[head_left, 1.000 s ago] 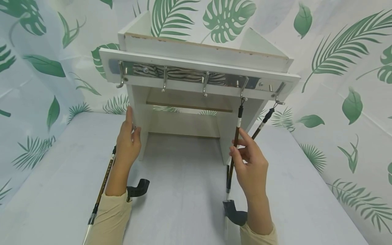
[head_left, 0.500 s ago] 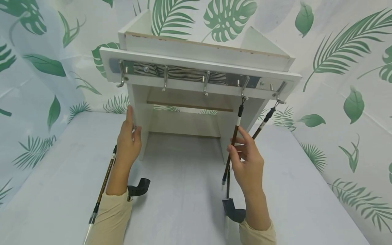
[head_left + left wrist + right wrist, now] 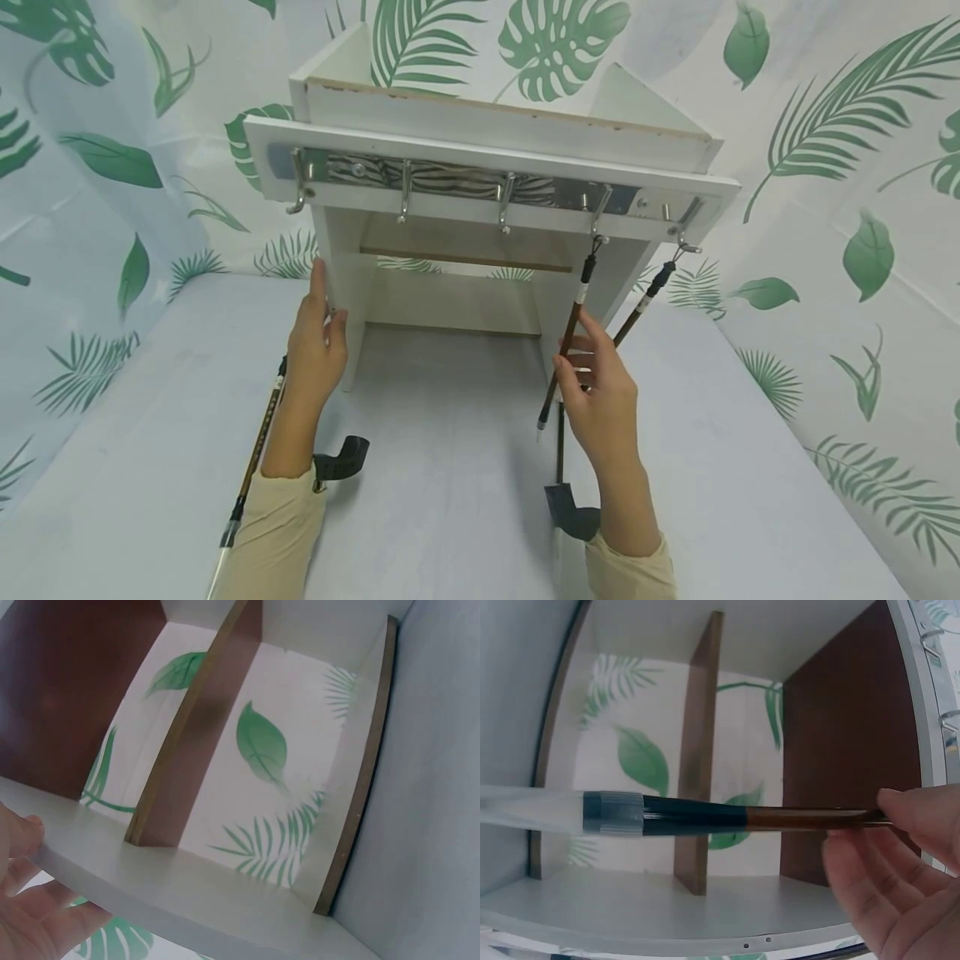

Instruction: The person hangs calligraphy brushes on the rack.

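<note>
Under a hook (image 3: pixel 600 212), white-tipped brown-black brush (image 3: pixel 694 816) between pinched right fingers (image 3: pixel 859 879), left fingers (image 3: pixel 317 287) straight

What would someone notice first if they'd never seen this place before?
Probably the big green leaves printed all over the pale backdrop behind everything. Then the white box-shaped shelf unit in the middle, with a row of shiny silver metal hooks across its front. On the right, the right hand pinches a slim brown-and-black brush with a white tip, which hangs from a hook.
</note>
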`<state>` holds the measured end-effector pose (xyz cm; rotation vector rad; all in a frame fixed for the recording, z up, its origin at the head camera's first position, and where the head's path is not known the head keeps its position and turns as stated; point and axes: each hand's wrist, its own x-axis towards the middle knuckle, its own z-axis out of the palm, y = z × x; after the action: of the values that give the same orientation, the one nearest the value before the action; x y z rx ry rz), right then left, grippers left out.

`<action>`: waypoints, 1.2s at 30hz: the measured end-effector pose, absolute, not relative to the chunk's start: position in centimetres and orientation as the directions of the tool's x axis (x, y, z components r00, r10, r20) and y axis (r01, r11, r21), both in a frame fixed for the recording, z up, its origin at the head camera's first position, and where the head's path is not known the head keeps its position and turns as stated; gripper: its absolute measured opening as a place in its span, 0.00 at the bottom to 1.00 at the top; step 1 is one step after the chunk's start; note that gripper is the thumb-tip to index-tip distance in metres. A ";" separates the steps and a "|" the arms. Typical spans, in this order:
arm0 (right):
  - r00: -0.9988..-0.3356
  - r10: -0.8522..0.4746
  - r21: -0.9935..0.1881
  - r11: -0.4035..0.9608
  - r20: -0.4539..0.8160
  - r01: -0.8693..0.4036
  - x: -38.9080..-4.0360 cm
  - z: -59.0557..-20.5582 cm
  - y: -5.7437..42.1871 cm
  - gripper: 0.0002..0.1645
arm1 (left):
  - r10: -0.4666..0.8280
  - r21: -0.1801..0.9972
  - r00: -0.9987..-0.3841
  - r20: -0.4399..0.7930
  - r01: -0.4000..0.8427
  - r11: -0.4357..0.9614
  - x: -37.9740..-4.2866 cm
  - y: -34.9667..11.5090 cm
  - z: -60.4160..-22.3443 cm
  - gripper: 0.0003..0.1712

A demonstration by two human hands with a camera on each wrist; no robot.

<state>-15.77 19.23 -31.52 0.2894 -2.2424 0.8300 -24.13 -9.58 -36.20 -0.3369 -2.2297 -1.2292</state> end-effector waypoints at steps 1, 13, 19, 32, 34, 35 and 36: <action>-0.732 0.036 -0.485 0.771 0.681 -0.413 -15.8 -31.5 19.2 0.35 | -0.050 0.693 -0.807 0.588 0.471 0.546 -24.1 -9.6 -36.2 0.35; -0.799 0.030 -0.516 0.778 0.600 -0.358 -15.7 -31.5 19.7 0.33 | -0.053 0.687 -0.802 0.595 0.473 0.552 -24.2 -9.5 -36.3 0.35; -0.800 0.041 -0.519 0.780 0.599 -0.349 -15.7 -31.5 20.0 0.33 | -0.051 0.670 -0.786 0.616 0.488 0.560 -24.2 -9.5 -36.3 0.35; -0.809 0.053 -0.504 0.805 0.585 -0.312 -15.5 -31.1 21.0 0.32 | -0.050 0.663 -0.781 0.623 0.493 0.564 -24.3 -9.5 -36.3 0.35; -0.820 0.056 -0.504 0.811 0.570 -0.296 -15.4 -31.0 21.3 0.32 | -0.051 0.661 -0.778 0.626 0.495 0.564 -24.3 -9.5 -36.4 0.35; -0.828 0.058 -0.508 0.813 0.558 -0.286 -15.4 -31.0 21.4 0.32 | -0.052 0.661 -0.777 0.627 0.495 0.564 -24.3 -9.5 -36.4 0.35; -0.837 0.060 -0.511 0.815 0.544 -0.273 -15.3 -30.9 21.6 0.32 | -0.053 0.660 -0.776 0.628 0.495 0.565 -24.3 -9.5 -36.4 0.35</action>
<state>-15.32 21.58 -30.89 0.1567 -2.4424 0.7998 -24.33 -9.49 -36.36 -0.3528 -2.1954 -1.1825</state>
